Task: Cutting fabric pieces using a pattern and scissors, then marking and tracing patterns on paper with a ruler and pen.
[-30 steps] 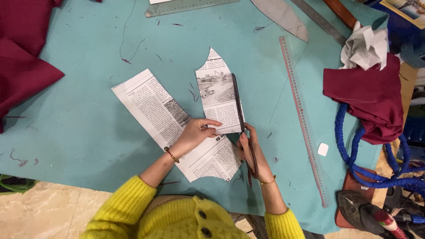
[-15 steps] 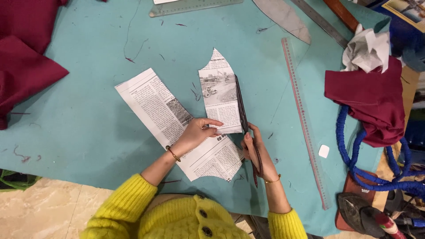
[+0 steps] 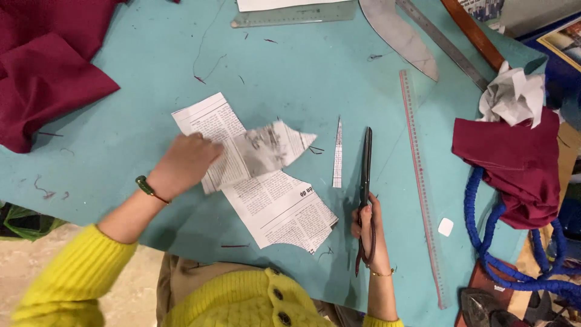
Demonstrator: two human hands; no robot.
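Far left: a crumpled maroon cloth (image 3: 45,79) lies on the smooth teal table (image 3: 151,48), well apart from the work. The left hand (image 3: 184,163), wrist ringed by a green bangle, presses fingers together flat on a cut newspaper piece (image 3: 266,181); the upper flap of that thin printed sheet is blurred, so its exact lie cannot be told. The paper has straight edges above and a curved cut edge at its lower right, near the table's front edge. Just beside it, apart, lies a narrow paper sliver (image 3: 338,154). The right hand (image 3: 369,233) is closed around the handles of long dark scissors (image 3: 365,169), blades together and resting flat, pointing away. Bare table lies between sliver and scissors. Further right, a long clear ruler (image 3: 420,181) runs lengthwise; beyond it, maroon fabric (image 3: 514,163) and blue rope (image 3: 490,242) crowd the edge.
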